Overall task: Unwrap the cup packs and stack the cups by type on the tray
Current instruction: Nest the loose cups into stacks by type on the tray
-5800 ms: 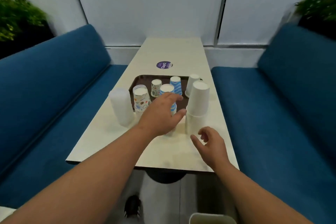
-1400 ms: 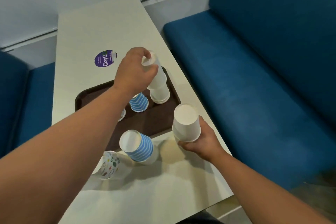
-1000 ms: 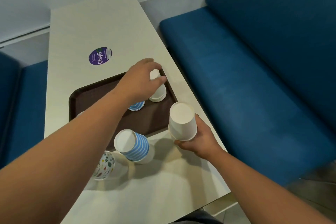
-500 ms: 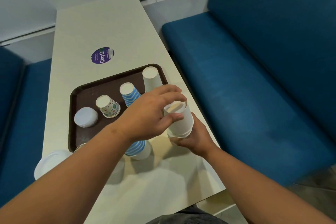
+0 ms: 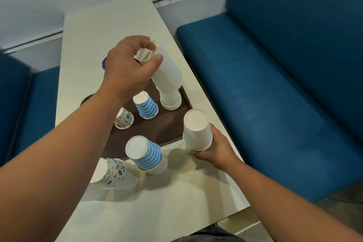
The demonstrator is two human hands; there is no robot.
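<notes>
My left hand (image 5: 127, 68) grips the top of an upturned white cup (image 5: 167, 72), tilted over the white cup stack (image 5: 170, 99) at the far right corner of the brown tray (image 5: 167, 125). My right hand (image 5: 214, 148) holds the base of a white cup pack (image 5: 197, 130) standing on the table just off the tray's near right corner. On the tray stand a blue-striped cup (image 5: 146, 107) and a patterned cup (image 5: 124, 119). A blue-striped cup pack (image 5: 145, 153) and a patterned cup pack (image 5: 110, 173) stand on the table near the tray's front edge.
The cream table (image 5: 94, 31) runs away from me, with a purple sticker (image 5: 104, 63) mostly hidden behind my left hand. Blue bench seats flank it, the right one (image 5: 265, 94) close to the table's edge. My left forearm hides the tray's left part.
My left hand lifted a white cup off the pack in my right hand and carried it away to the white stack on the tray. My right hand stayed on the pack.
</notes>
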